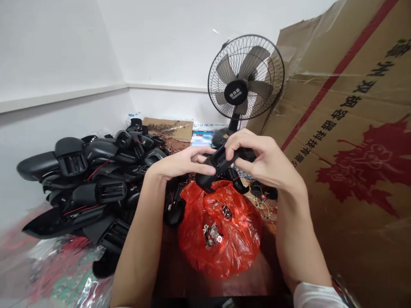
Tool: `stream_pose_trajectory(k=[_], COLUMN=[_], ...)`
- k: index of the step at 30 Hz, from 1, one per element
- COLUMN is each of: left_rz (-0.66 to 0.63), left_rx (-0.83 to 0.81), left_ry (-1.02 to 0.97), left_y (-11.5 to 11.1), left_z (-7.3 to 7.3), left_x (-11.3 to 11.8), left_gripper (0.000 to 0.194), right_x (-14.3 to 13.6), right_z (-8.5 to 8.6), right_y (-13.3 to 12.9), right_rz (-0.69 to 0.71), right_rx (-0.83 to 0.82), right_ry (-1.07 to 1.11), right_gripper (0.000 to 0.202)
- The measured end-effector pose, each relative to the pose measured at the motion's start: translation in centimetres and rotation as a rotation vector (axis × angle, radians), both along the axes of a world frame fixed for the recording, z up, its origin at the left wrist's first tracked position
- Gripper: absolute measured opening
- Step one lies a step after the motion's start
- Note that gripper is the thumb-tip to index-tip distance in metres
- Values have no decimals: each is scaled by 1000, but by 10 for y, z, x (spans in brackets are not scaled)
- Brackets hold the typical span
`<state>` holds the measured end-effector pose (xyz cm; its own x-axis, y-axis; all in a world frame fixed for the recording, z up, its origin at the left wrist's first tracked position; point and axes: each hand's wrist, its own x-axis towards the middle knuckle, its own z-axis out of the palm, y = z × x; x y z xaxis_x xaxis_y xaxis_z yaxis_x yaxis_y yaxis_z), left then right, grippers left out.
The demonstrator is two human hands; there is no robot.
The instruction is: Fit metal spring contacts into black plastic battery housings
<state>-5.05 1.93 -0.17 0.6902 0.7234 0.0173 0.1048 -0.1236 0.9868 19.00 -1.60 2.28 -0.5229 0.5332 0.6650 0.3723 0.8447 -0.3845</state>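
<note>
Between my two hands is a black plastic housing (pixel 221 159) with an open battery compartment, held above a red plastic bag. My left hand (pixel 189 163) grips its left side, thumb and fingers closed round it. On the other side my right hand (pixel 253 154) pinches the upper end, fingertips at the compartment's edge. Whether a small part sits under those fingertips is hidden. The red plastic bag (pixel 236 252) lies spread below, with small shiny metal pieces (pixel 212 235) inside it. More black housing parts lie right behind the bag.
A heap of similar black housings (pixel 99 171), some with red wires, fills the left side. Clear plastic bags (pixel 70 269) lie at lower left. A black fan (pixel 245 79) stands at the back. Large cardboard boxes (pixel 349 128) wall the right. Loose wired parts (pixel 261 192) lie right of the bag.
</note>
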Motion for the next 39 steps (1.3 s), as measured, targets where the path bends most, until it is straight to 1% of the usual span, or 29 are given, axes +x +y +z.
stream_pose_trajectory(k=[1,2,4,5,8,10,12,13,15,16,17,19,21,22,24,26,28,30,32,34,39], left_rz=[-51,-72,-47,-17,91,195,327,393,500,529,549,594,645,663,670,660,664,669,679,692,697], left_rx=[-15,-11,39,63,93,95,118,138,195,228,266,349,413,439,481,526,567,590,590,577,573], left_ry=[6,-4,-66,-103,-183,-208,-222,-223,-193,-152,-91,74,219,261,287,290,292,302,318,327,298], left_y=[0,0,1,1,1,2,3,4,7,8,10,13,16,17,18,18,18,18,18,18,14], left_z=[0,-1,-2,-2,-3,-4,-4,-5,-6,-7,-8,-9,-11,-11,-12,-12,-12,-12,-11,-10,-8], left_x=[1,1,2,2,3,4,5,5,3,1,0,-3,-4,-3,-1,0,1,1,2,2,4], left_gripper=[58,58,58,58,55,48,43,41,36,34,31,29,33,33,31,29,28,28,28,28,26], right_x=[-4,-9,-18,-22,-29,-27,-23,-20,-17,-17,-18,-24,-32,-37,-45,-50,-51,-48,-44,-40,-41], right_z=[0,-1,-3,-5,-9,-11,-13,-14,-18,-23,-28,-47,-72,-86,-113,-136,-149,-156,-158,-157,-150], right_y=[-2,-3,-4,-4,1,5,9,10,10,8,5,-3,-13,-18,-28,-34,-39,-43,-47,-52,-57], right_rz=[25,44,38,1,-195,-305,-364,-375,-349,-298,-216,-2,168,201,191,155,121,85,47,20,7], right_rx=[3,10,54,83,165,182,161,133,54,3,-61,-216,-365,-407,-432,-435,-457,-486,-496,-480,-447], right_ry=[-17,-23,4,33,145,212,273,292,287,249,168,-113,-458,-593,-738,-768,-753,-734,-721,-722,-765], right_gripper=[17,18,19,21,36,43,42,37,21,14,11,13,17,17,16,12,10,8,7,6,9])
